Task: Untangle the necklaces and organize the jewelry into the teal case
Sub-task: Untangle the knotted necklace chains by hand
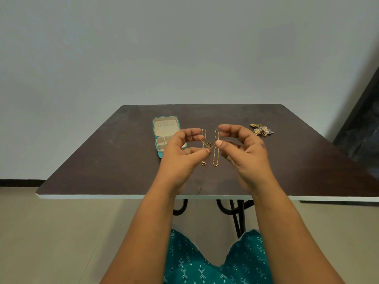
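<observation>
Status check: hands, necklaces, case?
Left hand and right hand both pinching tangled necklaces above table. Teal case open, left. Jewelry pile waiting, right.

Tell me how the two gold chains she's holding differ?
The thin chain, pinched by the left hand, is fine and faint, with a small ring at its bottom. The thick chain, at the right hand, is chunkier, brighter, hanging doubled. Both are gold and meet at a tangle.

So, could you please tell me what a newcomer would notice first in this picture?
Two bare hands, left hand and right hand, pinch thin tangled gold chain necklaces above the dark brown table. Left of them lies the open teal jewelry case; a cluster of ornate gold earrings sits far right.
</observation>
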